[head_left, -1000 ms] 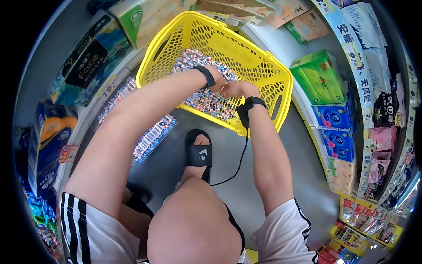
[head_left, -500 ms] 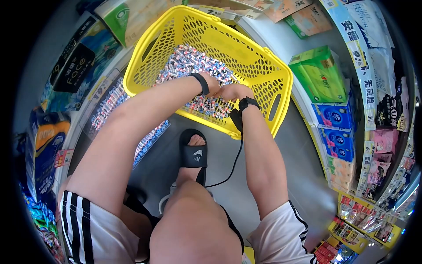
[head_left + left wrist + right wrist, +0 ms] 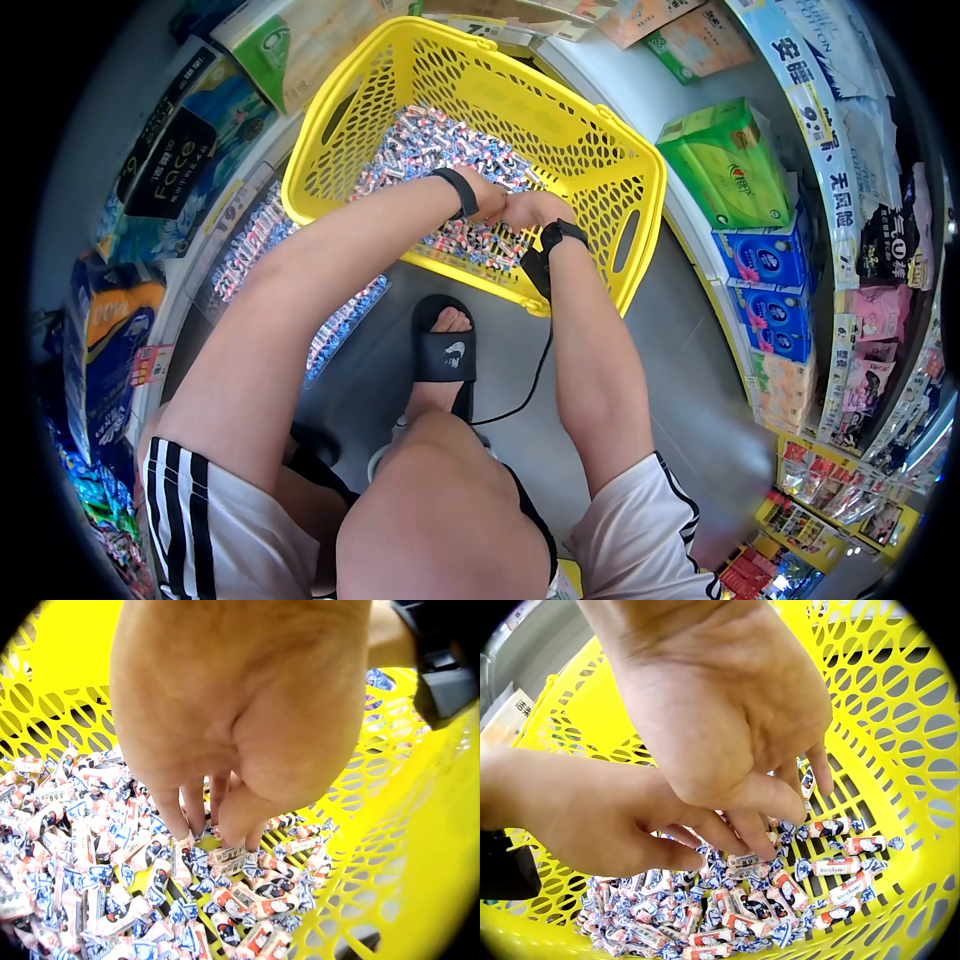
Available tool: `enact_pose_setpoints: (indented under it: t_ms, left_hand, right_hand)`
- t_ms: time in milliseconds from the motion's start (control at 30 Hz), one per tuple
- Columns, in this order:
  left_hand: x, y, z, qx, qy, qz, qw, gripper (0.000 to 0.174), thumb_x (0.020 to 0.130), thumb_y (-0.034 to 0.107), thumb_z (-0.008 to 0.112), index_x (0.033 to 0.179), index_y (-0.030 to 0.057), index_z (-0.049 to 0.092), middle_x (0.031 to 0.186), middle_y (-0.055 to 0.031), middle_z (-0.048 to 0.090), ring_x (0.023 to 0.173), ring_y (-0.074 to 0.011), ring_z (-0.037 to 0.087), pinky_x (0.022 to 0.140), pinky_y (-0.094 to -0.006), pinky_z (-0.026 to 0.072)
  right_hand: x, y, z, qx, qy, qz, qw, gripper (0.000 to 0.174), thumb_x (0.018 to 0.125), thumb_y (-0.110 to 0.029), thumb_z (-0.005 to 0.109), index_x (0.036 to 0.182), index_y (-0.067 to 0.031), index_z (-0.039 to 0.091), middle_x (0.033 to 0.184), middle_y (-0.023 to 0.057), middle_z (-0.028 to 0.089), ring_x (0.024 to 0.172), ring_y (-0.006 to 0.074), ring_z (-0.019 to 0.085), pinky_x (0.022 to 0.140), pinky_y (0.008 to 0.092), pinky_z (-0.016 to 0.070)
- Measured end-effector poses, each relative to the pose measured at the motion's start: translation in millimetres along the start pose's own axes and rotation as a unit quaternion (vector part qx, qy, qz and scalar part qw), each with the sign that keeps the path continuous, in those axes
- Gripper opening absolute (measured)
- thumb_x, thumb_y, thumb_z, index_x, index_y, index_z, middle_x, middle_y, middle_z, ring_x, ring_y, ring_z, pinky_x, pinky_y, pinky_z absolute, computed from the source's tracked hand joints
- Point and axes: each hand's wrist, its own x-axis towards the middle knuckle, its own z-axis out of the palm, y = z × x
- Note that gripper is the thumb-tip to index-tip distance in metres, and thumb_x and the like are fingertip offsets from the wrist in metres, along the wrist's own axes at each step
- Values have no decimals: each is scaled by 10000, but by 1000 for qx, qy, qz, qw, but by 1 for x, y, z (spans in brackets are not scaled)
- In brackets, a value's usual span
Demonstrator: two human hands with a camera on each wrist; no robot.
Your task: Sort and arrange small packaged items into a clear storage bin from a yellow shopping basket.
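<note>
White Rabbit candies (image 3: 836, 866) in red, white and blue wrappers form a pile in the yellow basket (image 3: 500, 95), deepest toward its left end. Both hands are down in the basket, close together over the candies. My left hand (image 3: 240, 712) reaches down with its fingertips among the wrappers and the thumb bent inward. Fingers of my right hand (image 3: 727, 712) slant down beside the left one, loosely bent and partly spread, overlapping it in the right wrist view. Some fingertips are hidden behind the hands, and no candy shows gripped.
More wrapped candies (image 3: 345, 325) lie in a clear container on the left, partly behind my left forearm. Tissue packs (image 3: 725, 165) line the right shelf, and large tissue packages (image 3: 185, 160) stand on the left. A sandalled foot (image 3: 445, 345) is in front of the basket.
The basket has shifted slightly left in the head view. Both hands stay together over the candies, with only small movements of the fingers and wrists.
</note>
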Motion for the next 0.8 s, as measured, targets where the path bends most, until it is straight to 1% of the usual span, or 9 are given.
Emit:
enact_pose_setpoints:
  t_ms: [167, 267, 300, 367, 500, 567, 667, 700, 800]
  left_hand:
    - [2, 0, -5, -10, 43, 41, 998, 340, 919, 124, 705, 1259, 119, 687, 1368, -101, 642, 1120, -340, 667, 874, -498, 561]
    - [-5, 2, -17, 30, 25, 58, 998, 301, 901, 131, 714, 1199, 81, 720, 1220, -126, 721, 1039, -350, 695, 867, -469, 566]
    - [-15, 2, -18, -3, 55, 84, 995, 286, 899, 124, 713, 1180, 73, 733, 1167, -134, 741, 1013, -346, 704, 860, -458, 567]
    - [-20, -1, -19, -17, 102, 128, 986, 275, 889, 96, 703, 1157, 80, 761, 1100, -146, 771, 979, -326, 717, 841, -430, 571]
    - [-50, 7, -30, -49, 118, 125, 984, 221, 881, 72, 696, 1083, 78, 785, 1023, -140, 778, 942, -314, 721, 812, -417, 572]
    - [-69, 13, -30, -70, 168, 131, 975, 188, 841, 14, 678, 975, 70, 797, 944, -124, 779, 879, -301, 716, 764, -399, 564]
    - [-98, 18, -28, -80, 229, 138, 960, 169, 795, -27, 670, 895, 37, 790, 846, -148, 748, 802, -311, 704, 721, -399, 556]
    - [-106, 21, -27, -83, 262, 148, 950, 154, 769, -39, 672, 870, 8, 777, 787, -180, 715, 757, -327, 694, 701, -407, 552]
    - [-128, 22, -22, -108, 302, 161, 934, 127, 741, -55, 669, 845, -62, 742, 717, -257, 657, 728, -367, 708, 690, -424, 555]
  right_hand:
    - [-15, -1, -12, 23, 2, 23, 999, 588, 832, -178, 809, 1404, -250, 696, 1328, 90, 746, 1042, 269, 750, 908, 436, 604]
    - [-37, -4, -24, 49, 21, 28, 998, 568, 848, -202, 818, 1401, -252, 701, 1339, 70, 742, 1002, 259, 744, 887, 423, 605]
    - [-39, 0, -27, 58, 17, 5, 998, 545, 864, -199, 818, 1395, -258, 709, 1372, 46, 729, 966, 240, 736, 872, 407, 604]
    - [-26, 9, -26, 74, 4, -21, 997, 559, 859, -203, 826, 1401, -276, 709, 1395, 30, 718, 979, 234, 739, 879, 401, 604]
    - [-55, 6, -31, 104, -23, -93, 990, 555, 866, -197, 833, 1389, -352, 731, 1444, -21, 689, 1064, 216, 736, 942, 393, 601]
    - [-69, 1, -35, 106, -23, -116, 987, 547, 869, -190, 832, 1377, -369, 739, 1454, -30, 682, 1087, 210, 733, 962, 395, 600]
    - [-88, -9, -39, 126, 6, -154, 980, 440, 862, -161, 788, 1299, -209, 794, 1291, 56, 768, 1079, 218, 736, 949, 364, 606]
    - [-94, -15, -39, 86, 19, -140, 986, 395, 927, -107, 721, 1319, -89, 763, 1265, 23, 781, 1121, 161, 702, 919, 304, 572]
    - [-113, -24, -35, 55, 84, -199, 975, 345, 888, -89, 715, 1221, -59, 803, 1152, 59, 811, 1022, 173, 731, 877, 314, 579]
